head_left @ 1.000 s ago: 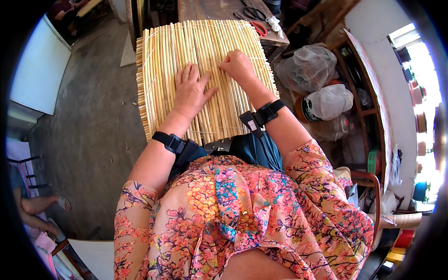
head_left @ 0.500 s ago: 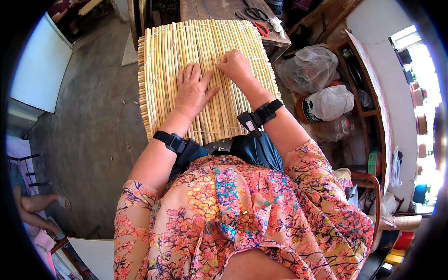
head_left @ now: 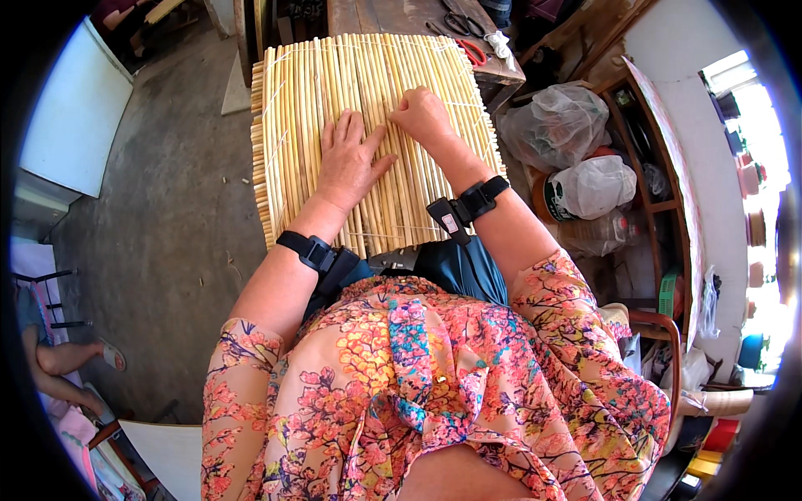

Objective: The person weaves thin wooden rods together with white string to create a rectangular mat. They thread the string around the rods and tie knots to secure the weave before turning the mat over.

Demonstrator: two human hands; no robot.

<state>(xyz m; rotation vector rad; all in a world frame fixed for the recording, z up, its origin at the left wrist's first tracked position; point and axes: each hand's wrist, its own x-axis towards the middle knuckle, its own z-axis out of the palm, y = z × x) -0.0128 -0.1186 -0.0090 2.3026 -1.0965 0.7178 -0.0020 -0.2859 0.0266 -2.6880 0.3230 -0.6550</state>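
Straw-yellow reed mat point(head_left: 368, 125) fills the upper centre of the frame. I have my left hand point(head_left: 347, 159) flat on it, fingers slightly spread, and my right hand point(head_left: 422, 113) curled tight, seemingly pinching a reed. I judge a reed is being seated; next needs steady pressing. Scissors point(head_left: 459, 33) lie at top.

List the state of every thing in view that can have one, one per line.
Reed mat: unrolled, lying flat.
Left hand: open, palm pressed flat on the mat.
Right hand: fingers curled, resting on the mat.
Scissors: lying on the wooden table, blades apparently closed.
Plastic bags: bunched shut.
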